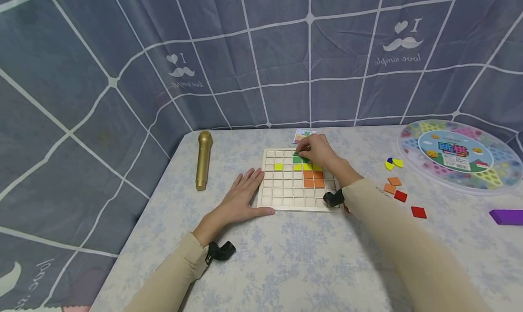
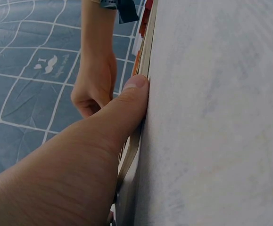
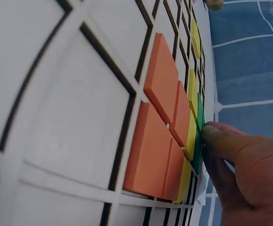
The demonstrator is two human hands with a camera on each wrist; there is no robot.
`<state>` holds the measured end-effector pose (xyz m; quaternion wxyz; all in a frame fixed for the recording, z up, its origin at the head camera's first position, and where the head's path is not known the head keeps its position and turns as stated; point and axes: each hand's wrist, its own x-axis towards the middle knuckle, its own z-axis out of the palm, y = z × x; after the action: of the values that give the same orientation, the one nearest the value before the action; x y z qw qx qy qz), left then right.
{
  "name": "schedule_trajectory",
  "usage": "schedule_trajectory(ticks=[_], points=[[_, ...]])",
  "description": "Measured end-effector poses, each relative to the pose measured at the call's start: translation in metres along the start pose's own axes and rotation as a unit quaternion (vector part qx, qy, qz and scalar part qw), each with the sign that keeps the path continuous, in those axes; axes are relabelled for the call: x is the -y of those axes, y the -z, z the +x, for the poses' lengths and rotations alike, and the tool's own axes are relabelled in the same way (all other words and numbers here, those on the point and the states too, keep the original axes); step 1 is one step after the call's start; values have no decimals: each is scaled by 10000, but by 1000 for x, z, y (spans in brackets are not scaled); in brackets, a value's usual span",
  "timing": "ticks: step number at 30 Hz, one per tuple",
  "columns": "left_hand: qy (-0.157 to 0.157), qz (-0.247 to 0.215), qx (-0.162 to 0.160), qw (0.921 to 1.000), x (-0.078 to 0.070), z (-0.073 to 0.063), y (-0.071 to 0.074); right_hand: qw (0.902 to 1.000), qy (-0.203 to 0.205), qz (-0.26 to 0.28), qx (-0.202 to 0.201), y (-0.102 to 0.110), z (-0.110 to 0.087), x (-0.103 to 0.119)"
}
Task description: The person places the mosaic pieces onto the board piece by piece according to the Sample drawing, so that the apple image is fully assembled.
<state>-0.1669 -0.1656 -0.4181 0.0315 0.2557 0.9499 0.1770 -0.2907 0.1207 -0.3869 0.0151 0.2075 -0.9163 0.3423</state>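
Observation:
A pale gridded board [image 1: 278,192] lies on the table. My left hand [image 1: 241,196] rests along its left edge, fingers spread and thumb [image 2: 135,87] at the near edge. Over the far rows, my right hand [image 1: 320,151] pinches a small green tile [image 1: 296,154] between thumb and fingertips, partly hidden by them. Other green tiles [image 1: 297,160] sit just below. A row of yellow tiles [image 1: 297,167] comes nearer, with a lone yellow tile [image 1: 278,167] farther left. Orange tiles [image 3: 150,146] form a square block beside the yellow ones in the right wrist view.
Loose red tiles [image 1: 418,212], orange pieces [image 1: 394,181] and yellow pieces [image 1: 397,163] lie right of the board. Farther right are a round game box [image 1: 494,141] and a purple block [image 1: 508,217]. A gold microphone [image 1: 203,160] lies left; a printed card [image 1: 303,134] lies behind the board.

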Motion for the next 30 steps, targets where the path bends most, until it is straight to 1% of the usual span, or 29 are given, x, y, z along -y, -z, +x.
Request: schedule_trajectory(ticks=[4, 8, 14, 19, 25, 30], points=[[-11, -1, -3, 10000, 1, 0, -1, 9999, -117, 33, -1, -1, -1, 2], [-12, -7, -16, 10000, 2, 1, -2, 9999, -141, 19, 93, 2, -3, 3], [-54, 17, -65, 10000, 2, 1, -2, 9998, -145, -84, 118, 13, -10, -1], [-25, 25, -57, 10000, 1, 1, -2, 9997, -139, -153, 88, 32, -19, -10], [-4, -28, -50, 10000, 0, 0, 0, 9991, -288, -279, -167, 60, -29, -23], [-24, -59, -51, 10000, -1, -1, 0, 9982, -266, -334, -418, 80, -45, -38]])
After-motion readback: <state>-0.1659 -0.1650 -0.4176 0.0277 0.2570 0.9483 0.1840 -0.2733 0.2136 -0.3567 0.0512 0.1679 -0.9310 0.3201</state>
